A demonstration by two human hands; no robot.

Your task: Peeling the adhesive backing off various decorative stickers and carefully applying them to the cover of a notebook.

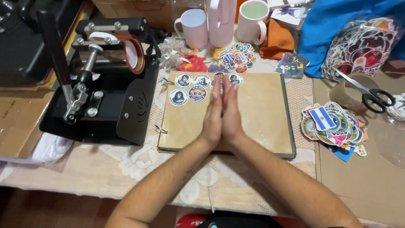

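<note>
My left hand (pixel 212 115) and my right hand (pixel 232 114) are pressed flat together, palm to palm, fingers pointing away from me. They hover over a brown ring-bound notebook (pixel 261 109) lying on the table. Several round stickers (pixel 190 86) are stuck along the notebook cover's top left corner. Neither hand holds anything.
A black mug heat press (pixel 105 80) stands to the left. A pile of loose stickers (pixel 333 126) lies at the right, another pile (pixel 237 57) behind the notebook. Scissors (pixel 367 93) rest on a tape roll (pixel 350 90). White mugs (pixel 193 27) and a bag of stickers (pixel 363 46) sit at the back.
</note>
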